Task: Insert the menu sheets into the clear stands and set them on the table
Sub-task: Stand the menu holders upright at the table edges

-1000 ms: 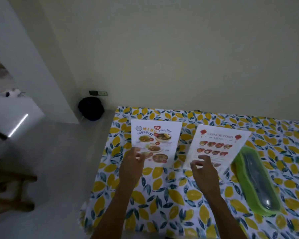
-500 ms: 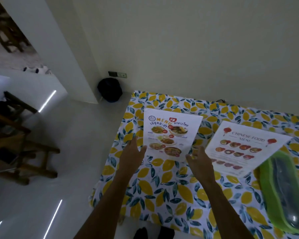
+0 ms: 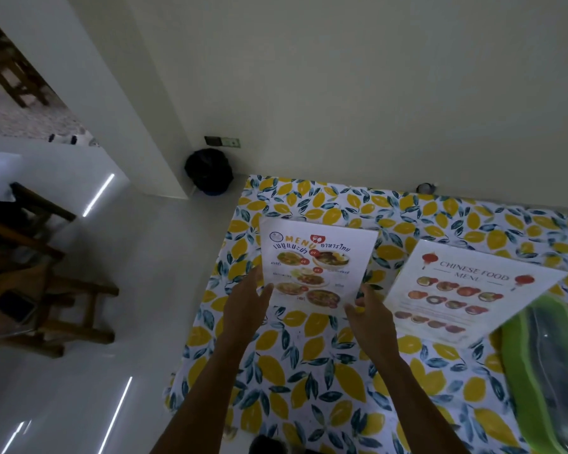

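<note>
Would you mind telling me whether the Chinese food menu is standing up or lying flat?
Lying flat: the Chinese food menu rests face up on the tablecloth; no stand is visible.

A single head-worn camera looks forward and steeply down from above the table's (image 3: 309, 371) near edge. It faces the far wall (image 3: 341, 77), taking in the floor (image 3: 79, 388) at left, with both forearms reaching in close below.

dim, wide-angle bending at edges; light streaks glare on floor (image 3: 63, 371).
</note>
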The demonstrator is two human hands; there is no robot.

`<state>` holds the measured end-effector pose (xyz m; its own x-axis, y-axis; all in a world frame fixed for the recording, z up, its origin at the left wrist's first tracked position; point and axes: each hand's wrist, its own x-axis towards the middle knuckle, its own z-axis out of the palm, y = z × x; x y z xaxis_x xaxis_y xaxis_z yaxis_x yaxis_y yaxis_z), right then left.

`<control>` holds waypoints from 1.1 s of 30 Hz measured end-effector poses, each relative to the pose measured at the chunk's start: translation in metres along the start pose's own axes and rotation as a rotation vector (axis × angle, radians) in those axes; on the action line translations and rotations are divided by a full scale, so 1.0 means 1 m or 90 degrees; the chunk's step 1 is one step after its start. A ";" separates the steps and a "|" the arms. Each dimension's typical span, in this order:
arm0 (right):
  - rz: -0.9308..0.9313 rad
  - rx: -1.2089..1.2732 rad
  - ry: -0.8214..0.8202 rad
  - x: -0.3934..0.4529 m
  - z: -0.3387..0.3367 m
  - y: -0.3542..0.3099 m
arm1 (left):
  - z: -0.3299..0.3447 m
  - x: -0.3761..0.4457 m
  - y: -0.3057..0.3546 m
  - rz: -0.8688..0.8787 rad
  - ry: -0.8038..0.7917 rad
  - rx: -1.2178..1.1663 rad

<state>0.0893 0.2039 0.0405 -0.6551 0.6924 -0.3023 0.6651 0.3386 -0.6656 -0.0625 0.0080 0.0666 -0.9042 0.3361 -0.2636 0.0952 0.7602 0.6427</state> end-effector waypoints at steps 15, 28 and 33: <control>-0.113 -0.077 0.116 0.087 0.010 -0.064 | -0.057 0.129 0.011 0.128 0.035 0.053; -0.154 -0.082 0.117 0.274 0.014 -0.184 | -0.120 0.334 0.071 0.223 0.050 0.115; -0.137 -0.129 0.088 0.315 0.024 -0.191 | -0.110 0.369 0.066 0.193 0.057 0.143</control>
<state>-0.2525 0.3414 0.0558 -0.7430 0.6662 -0.0640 0.5832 0.5975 -0.5504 -0.4361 0.1212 0.0913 -0.8532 0.5213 -0.0156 0.4431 0.7404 0.5055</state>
